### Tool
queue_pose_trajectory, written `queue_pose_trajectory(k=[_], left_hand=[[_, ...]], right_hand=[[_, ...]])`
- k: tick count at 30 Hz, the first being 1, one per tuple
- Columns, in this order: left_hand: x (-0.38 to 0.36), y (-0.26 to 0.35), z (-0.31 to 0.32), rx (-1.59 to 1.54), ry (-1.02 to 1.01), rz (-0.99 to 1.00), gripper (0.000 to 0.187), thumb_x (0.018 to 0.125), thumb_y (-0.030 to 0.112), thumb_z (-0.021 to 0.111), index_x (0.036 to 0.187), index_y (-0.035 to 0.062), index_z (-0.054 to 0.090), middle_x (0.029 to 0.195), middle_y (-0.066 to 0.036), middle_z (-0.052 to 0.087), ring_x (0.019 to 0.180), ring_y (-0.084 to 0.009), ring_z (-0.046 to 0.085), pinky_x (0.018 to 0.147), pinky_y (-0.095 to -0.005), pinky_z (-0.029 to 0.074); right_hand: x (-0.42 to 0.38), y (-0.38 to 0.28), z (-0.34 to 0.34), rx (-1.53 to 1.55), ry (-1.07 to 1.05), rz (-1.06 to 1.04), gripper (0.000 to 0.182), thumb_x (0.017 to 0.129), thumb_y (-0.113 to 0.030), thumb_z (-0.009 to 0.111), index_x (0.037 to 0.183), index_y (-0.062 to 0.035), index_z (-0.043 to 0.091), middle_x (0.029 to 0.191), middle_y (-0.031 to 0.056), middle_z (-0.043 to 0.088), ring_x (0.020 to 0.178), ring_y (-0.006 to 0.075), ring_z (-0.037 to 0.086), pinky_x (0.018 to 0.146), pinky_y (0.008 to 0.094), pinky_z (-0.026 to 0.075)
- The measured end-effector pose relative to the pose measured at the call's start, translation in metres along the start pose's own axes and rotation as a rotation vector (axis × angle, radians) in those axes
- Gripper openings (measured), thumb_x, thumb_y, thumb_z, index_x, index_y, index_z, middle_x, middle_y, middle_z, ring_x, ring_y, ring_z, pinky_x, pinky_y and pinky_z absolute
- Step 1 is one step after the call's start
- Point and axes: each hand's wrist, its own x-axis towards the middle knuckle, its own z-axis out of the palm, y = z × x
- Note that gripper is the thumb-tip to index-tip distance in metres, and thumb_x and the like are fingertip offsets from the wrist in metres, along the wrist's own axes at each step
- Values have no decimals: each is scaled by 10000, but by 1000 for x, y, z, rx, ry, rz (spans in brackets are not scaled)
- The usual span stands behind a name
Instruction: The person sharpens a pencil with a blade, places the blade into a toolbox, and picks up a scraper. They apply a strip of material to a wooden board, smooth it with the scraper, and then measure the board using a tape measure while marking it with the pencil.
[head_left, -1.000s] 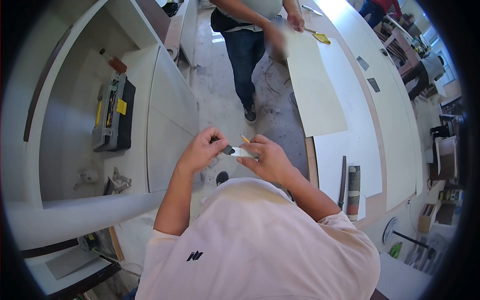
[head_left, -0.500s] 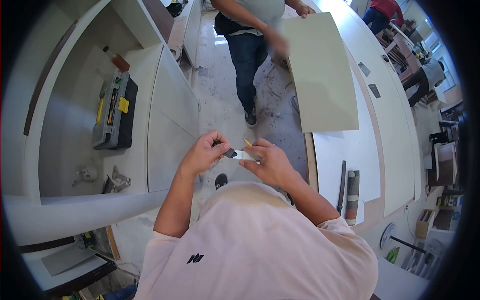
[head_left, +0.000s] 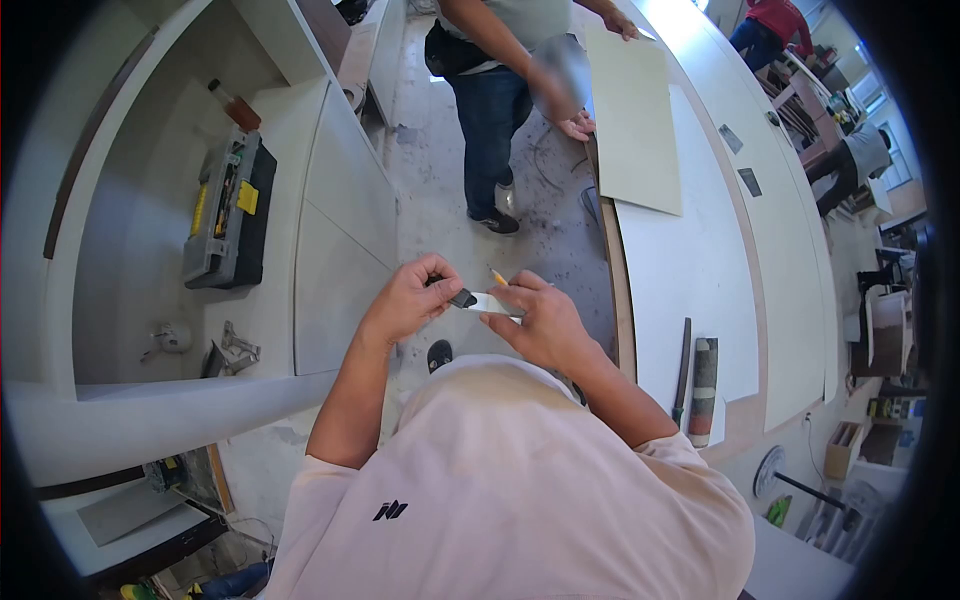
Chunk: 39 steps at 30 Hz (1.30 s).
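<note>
In the head view, my left hand (head_left: 412, 302) is closed round a small dark tool (head_left: 463, 298), its blunt end pointing right. My right hand (head_left: 541, 317) pinches a small pale strip (head_left: 494, 306), which meets or nearly meets the tool's tip. Between the fingers of that same hand, a yellow pencil (head_left: 497, 277) sticks up. Both hands are in front of my chest, above the floor. The exact kind of the dark tool cannot be made out, as my fingers cover most of it.
At left, an open cabinet (head_left: 225, 400) holds a toolbox (head_left: 230, 210), a bottle (head_left: 236, 106) and metal clamps (head_left: 237, 348). To the right, a long worktable (head_left: 790, 250) carries white sheets and a roll (head_left: 704, 390). Ahead, a co-worker (head_left: 490, 120) handles a beige panel (head_left: 630, 120).
The co-worker's beige panel has moved away from me and tilted lower, uncovering more white sheet. The co-worker's foot has shifted. My hands have hardly moved and keep their holds.
</note>
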Motion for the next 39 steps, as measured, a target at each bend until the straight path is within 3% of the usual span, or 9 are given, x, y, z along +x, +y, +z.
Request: queue_pose_trajectory(k=[9, 21, 27, 30, 33, 39], left_hand=[[-4, -10, 10, 4, 157, 98, 187, 888, 166, 670, 899, 22, 551, 695, -17, 546, 557, -65, 453, 497, -221, 365], [-14, 7, 8, 360, 149, 53, 317, 816, 71, 724, 1088, -1, 579, 832, 8, 594, 654, -39, 502, 592, -191, 431], [-10, 4, 6, 201, 133, 41, 315, 807, 53, 723, 1085, -5, 586, 864, -6, 620, 673, -38, 529, 613, -196, 453], [-9, 1, 7, 296, 190, 76, 281, 808, 79, 730, 1056, 15, 613, 719, 46, 551, 607, -18, 450, 545, -189, 383], [-9, 3, 7, 258, 154, 83, 283, 810, 77, 728, 1060, 13, 612, 706, 47, 549, 604, -17, 450, 543, -191, 384], [-3, -5, 11, 171, 181, 127, 280, 814, 56, 721, 1068, 13, 612, 779, 18, 611, 656, -17, 496, 574, -189, 416]], right_hand=[[1, 3, 9, -14, 111, -3, 328, 786, -246, 711, 1037, -39, 671, 887, 103, 596, 745, 309, 636, 669, 395, 513], [7, 0, 11, -56, 197, -39, 297, 764, -203, 737, 1007, -44, 674, 849, 96, 583, 714, 293, 621, 633, 368, 496], [10, 4, 14, -45, 187, -17, 302, 756, -209, 743, 1009, -56, 680, 863, 89, 593, 721, 287, 624, 645, 363, 497], [11, 3, 12, -32, 158, 11, 308, 764, -227, 731, 1022, -66, 679, 888, 85, 593, 761, 298, 632, 673, 380, 506], [12, 3, 12, -27, 143, 37, 316, 769, -242, 724, 1032, -74, 677, 892, 85, 589, 782, 301, 636, 685, 386, 510], [14, 4, 11, -54, 158, 53, 312, 757, -236, 748, 1005, -60, 681, 862, 82, 594, 733, 277, 623, 656, 360, 492]])
